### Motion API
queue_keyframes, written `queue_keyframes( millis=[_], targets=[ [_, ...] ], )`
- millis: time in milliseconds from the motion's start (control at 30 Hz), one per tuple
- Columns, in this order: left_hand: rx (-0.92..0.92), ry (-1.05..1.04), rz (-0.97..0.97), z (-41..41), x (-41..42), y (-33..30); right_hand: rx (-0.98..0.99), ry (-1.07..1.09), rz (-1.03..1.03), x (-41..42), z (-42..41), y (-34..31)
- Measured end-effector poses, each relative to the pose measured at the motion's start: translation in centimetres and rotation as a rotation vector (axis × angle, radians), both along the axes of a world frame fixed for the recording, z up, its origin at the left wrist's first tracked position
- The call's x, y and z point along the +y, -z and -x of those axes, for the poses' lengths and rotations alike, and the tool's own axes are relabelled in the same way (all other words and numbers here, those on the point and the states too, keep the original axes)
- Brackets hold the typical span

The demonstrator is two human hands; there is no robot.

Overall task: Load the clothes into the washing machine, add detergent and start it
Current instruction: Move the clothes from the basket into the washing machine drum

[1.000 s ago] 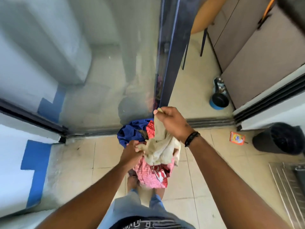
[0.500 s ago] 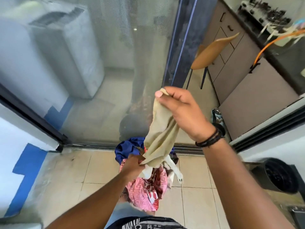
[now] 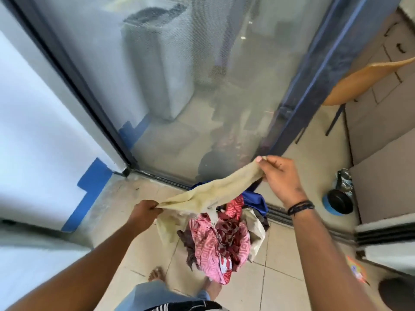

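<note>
A beige cloth (image 3: pixel 215 189) is stretched between my two hands above a heap of clothes (image 3: pixel 222 239) on the tiled floor. My left hand (image 3: pixel 146 211) grips its lower end, and my right hand (image 3: pixel 280 176) pinches its upper end, held higher. The heap shows a pink patterned garment, a blue garment (image 3: pixel 253 198) at the back and pale fabric. Behind a glass sliding door (image 3: pixel 202 97) stands a white washing machine (image 3: pixel 157 63), blurred by the pane.
A wooden chair (image 3: pixel 363 79) and grey cabinets (image 3: pixel 381 131) stand at the right. A blue-rimmed bowl (image 3: pixel 338 202) sits on the floor by them. An orange sachet (image 3: pixel 356 269) lies at the lower right near a dark bin (image 3: pixel 397 292). My bare feet are below the heap.
My hands have drawn apart, spreading the beige cloth out from a hanging bunch into a long band. The view has tilted up, showing more of the washing machine.
</note>
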State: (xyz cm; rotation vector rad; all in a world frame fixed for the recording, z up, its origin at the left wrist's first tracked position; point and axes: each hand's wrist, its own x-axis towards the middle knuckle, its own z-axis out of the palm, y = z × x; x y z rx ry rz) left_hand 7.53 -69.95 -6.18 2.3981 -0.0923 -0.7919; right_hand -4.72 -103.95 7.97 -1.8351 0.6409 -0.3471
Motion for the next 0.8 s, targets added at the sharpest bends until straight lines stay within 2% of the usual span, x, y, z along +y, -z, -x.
queue_keyframes(
  millis=[133, 233, 333, 500, 633, 800],
  targets=[
    [-0.077, -0.163, 0.021, -1.3, 7.7, -2.3, 0.109, -0.078, 0.045, 5.4, -3.3, 2.2],
    [-0.123, -0.405, 0.077, -2.2, 14.1, -4.2, 0.200, -0.134, 0.005, 10.6, -7.0, 2.3],
    [-0.217, -0.658, 0.234, -2.3, 20.8, -7.5, 0.226, -0.196, -0.050, 16.8, -11.3, 2.0],
    [-0.428, -0.943, 0.393, -2.2, 32.6, -12.8, 0.121, -0.307, -0.178, 29.3, -18.2, -0.4],
    [-0.630, -1.136, 0.518, -1.9, 41.1, -17.7, -0.084, -0.342, -0.258, 40.3, -22.4, -4.1],
    [-0.873, -1.265, 0.639, -0.2, 50.3, -23.3, -0.264, -0.503, -0.393, 53.5, -25.1, -8.9]
  ],
)
